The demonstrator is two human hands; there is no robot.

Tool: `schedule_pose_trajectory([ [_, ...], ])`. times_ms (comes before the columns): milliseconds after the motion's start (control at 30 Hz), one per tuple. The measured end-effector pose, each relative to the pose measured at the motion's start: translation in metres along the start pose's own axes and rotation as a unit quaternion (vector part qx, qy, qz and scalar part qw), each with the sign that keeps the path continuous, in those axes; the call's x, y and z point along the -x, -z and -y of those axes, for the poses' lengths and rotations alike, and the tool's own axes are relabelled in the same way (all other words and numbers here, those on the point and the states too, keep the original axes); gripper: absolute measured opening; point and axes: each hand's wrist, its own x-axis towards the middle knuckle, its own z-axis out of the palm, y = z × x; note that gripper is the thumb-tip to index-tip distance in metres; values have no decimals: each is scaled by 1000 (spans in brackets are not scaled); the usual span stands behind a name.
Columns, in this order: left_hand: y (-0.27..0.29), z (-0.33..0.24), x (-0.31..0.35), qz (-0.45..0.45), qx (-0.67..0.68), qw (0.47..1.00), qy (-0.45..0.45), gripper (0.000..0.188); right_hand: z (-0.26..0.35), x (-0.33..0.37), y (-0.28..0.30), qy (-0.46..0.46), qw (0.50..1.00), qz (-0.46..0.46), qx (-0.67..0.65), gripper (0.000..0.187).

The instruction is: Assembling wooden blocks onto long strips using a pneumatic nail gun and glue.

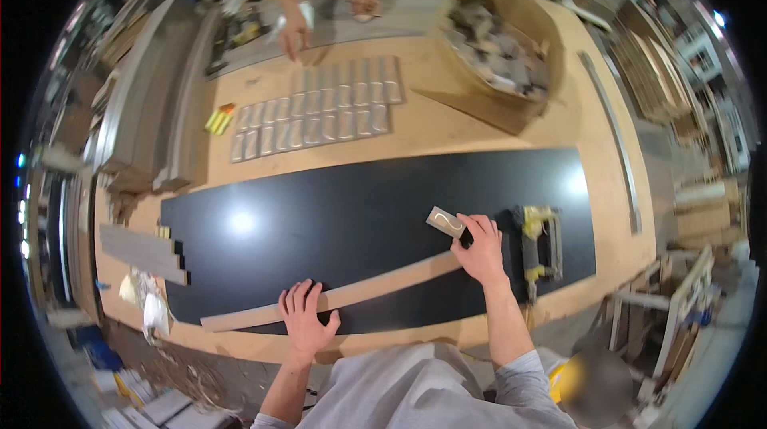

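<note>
Across the near part of a long black panel (pixel 351 213) lies a narrow, pale wood strip (pixel 383 288). My left hand (pixel 305 323) is over its left part, fingers bent across the far edge and thumb at the near side. Toward the strip's right end, my right hand (pixel 482 253) pinches a small grey-brown wood block (pixel 442 221) between thumb and fingers. A white glue squiggle runs along the block's upper face. Just right of that hand, a yellow and black nail gun (pixel 540 244) lies on the panel.
Beyond the panel, rows of glue-marked blocks (pixel 311 121) lie on the workbench (pixel 423 137). A cardboard box (pixel 511 113) of offcuts stands far right. Stacked boards (pixel 152 101) and grey strips (pixel 144 253) are left. Another person's hands (pixel 296 33) work at the far side.
</note>
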Motion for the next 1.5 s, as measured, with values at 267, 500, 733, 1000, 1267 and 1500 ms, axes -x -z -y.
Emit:
schedule_pose_trajectory([
  [267, -42, -128, -88, 121, 68, 979, -147, 70, -43, 34, 7, -50, 996, -74, 14, 52],
  [500, -32, -131, -78, 252, 58, 948, -188, 53, -59, 59, 22, -36, 999, 2, 3, 55],
  [733, -17, -124, -66, 235, 71, 958, -146, 58, -49, 86, 31, -10, 999, 31, -13, 55],
  [1000, -26, -133, -57, 283, 161, 944, -59, 55, -36, 92, 35, -3, 998, 69, -11, 53],
  [1267, -11, -130, -63, 245, 154, 954, -74, 53, -16, 107, 16, 90, 991, 86, -45, 51],
  [1500, -28, -126, -64, 189, 146, 963, -124, 52, -12, 112, 11, 98, 990, 84, -62, 52],
])
